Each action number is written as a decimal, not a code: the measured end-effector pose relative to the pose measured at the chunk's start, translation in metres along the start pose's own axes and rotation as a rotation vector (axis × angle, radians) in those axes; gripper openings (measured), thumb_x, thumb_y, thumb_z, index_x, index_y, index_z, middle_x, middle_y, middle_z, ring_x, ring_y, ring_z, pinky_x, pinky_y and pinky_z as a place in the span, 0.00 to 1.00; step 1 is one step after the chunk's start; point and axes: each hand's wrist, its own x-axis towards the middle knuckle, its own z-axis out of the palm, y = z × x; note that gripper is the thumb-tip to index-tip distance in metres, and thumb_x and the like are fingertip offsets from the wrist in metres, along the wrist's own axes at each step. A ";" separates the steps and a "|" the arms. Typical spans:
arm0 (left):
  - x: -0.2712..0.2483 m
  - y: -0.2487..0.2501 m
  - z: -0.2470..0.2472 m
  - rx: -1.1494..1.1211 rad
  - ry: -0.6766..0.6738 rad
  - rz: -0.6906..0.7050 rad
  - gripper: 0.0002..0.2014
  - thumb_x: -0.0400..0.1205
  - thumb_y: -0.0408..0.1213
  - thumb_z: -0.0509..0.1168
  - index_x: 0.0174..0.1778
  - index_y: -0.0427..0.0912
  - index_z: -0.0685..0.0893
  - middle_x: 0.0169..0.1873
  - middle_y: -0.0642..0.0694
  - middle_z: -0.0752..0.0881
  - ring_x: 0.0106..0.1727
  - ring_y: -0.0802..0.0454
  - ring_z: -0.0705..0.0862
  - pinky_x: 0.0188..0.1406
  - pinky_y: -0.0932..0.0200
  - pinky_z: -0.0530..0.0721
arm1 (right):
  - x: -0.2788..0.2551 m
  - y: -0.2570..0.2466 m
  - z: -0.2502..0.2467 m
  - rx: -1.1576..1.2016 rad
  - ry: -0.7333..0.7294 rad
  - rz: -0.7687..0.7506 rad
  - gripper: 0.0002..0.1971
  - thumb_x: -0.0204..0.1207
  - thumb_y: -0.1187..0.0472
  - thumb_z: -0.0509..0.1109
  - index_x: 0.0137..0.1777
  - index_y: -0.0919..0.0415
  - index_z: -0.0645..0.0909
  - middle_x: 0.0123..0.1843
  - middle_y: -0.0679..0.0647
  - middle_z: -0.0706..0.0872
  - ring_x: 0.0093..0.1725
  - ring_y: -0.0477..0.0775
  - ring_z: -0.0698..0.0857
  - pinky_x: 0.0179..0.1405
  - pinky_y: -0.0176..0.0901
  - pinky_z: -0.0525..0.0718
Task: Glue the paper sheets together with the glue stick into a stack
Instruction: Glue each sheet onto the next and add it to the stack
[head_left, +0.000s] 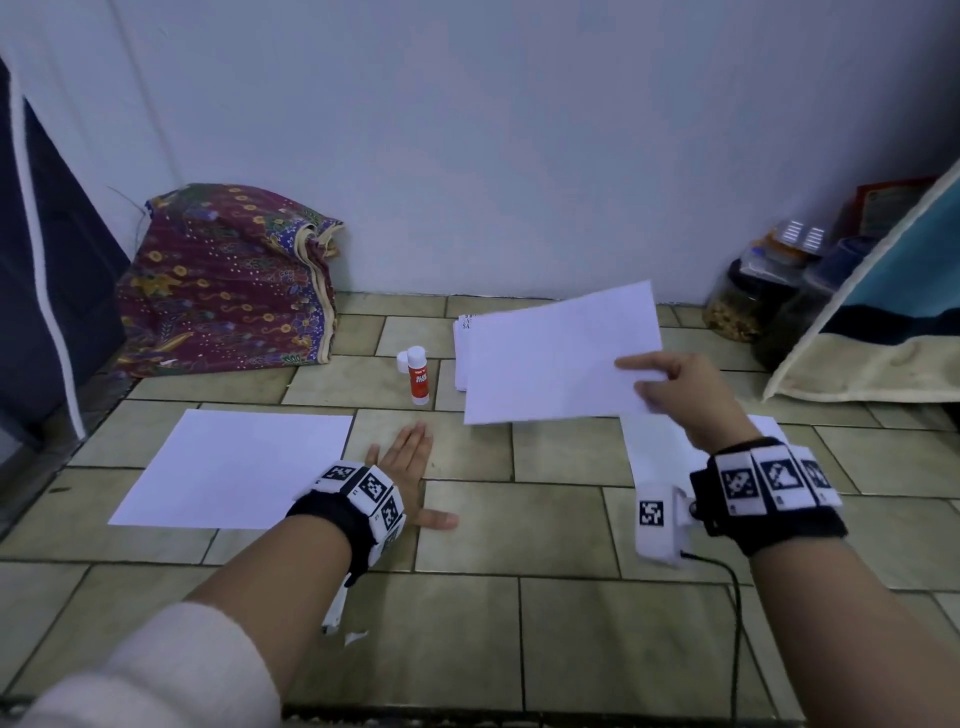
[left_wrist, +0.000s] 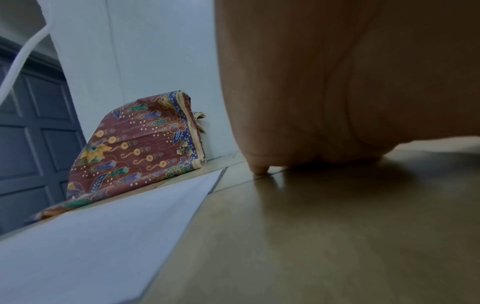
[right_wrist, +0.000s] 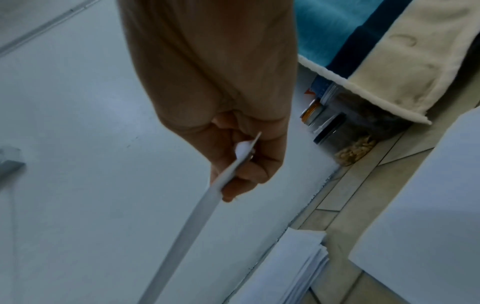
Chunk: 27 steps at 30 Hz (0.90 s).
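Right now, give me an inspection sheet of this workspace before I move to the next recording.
Surface: tiled floor.
Job's things: held sheet above paper pile; flat sheet at left; another sheet under the right arm; glue stick upright, cap off beside it.
Clutter: patterned cloth; jars; towel.
Grips: left hand flat on the floor; right hand pinches the held sheet.
Cables: black cable from right wrist.
Surroundings: wall.

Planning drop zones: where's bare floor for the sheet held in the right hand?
Bare tiles lie between left hand and the sheet under the right wrist, and nearer the person. Crowded at the back: glue stick, paper pile, batik cloth, jars.
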 end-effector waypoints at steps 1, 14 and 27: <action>0.001 0.000 0.000 -0.001 0.000 -0.002 0.72 0.45 0.81 0.37 0.83 0.39 0.32 0.83 0.46 0.31 0.84 0.51 0.34 0.82 0.42 0.40 | 0.011 -0.002 0.001 0.005 0.032 0.001 0.20 0.76 0.79 0.62 0.61 0.61 0.85 0.55 0.59 0.83 0.38 0.49 0.80 0.32 0.28 0.78; 0.001 -0.002 -0.001 -0.033 -0.049 0.001 0.66 0.63 0.81 0.55 0.83 0.43 0.30 0.82 0.50 0.30 0.83 0.54 0.32 0.81 0.44 0.36 | 0.114 -0.008 0.054 -0.430 -0.055 0.201 0.21 0.81 0.75 0.55 0.64 0.60 0.84 0.69 0.60 0.81 0.65 0.61 0.81 0.58 0.39 0.76; 0.004 -0.006 -0.002 -0.025 -0.072 0.033 0.60 0.73 0.70 0.63 0.82 0.43 0.29 0.81 0.50 0.28 0.83 0.53 0.30 0.81 0.43 0.35 | 0.126 0.025 0.080 -1.037 -0.186 0.139 0.22 0.72 0.65 0.61 0.65 0.47 0.73 0.68 0.62 0.73 0.69 0.64 0.70 0.65 0.55 0.77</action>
